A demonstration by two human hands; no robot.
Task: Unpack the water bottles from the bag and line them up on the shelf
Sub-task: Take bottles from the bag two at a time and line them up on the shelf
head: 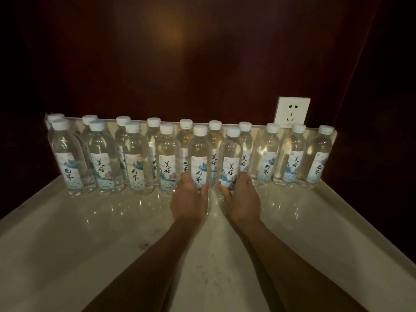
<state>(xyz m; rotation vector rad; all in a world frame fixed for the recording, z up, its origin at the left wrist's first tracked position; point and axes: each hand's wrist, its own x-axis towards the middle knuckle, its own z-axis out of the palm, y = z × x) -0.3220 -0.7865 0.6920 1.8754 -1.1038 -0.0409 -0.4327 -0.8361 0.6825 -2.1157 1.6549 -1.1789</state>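
Several clear water bottles with white caps and printed labels stand upright in two rows along the back of a pale marble shelf [90, 233]. My left hand [190, 199] grips the base of one front-row bottle [200, 154]. Just to its right, my right hand [242, 199] grips the base of the neighbouring front-row bottle [230, 158]. Both bottles stand on the shelf. No bag is in view.
A white wall socket [291, 112] sits on the dark red wall behind the bottles at the right. The shelf has a raised rim along the back and sides. Bare marble stretches in front of the rows on both sides of my arms.
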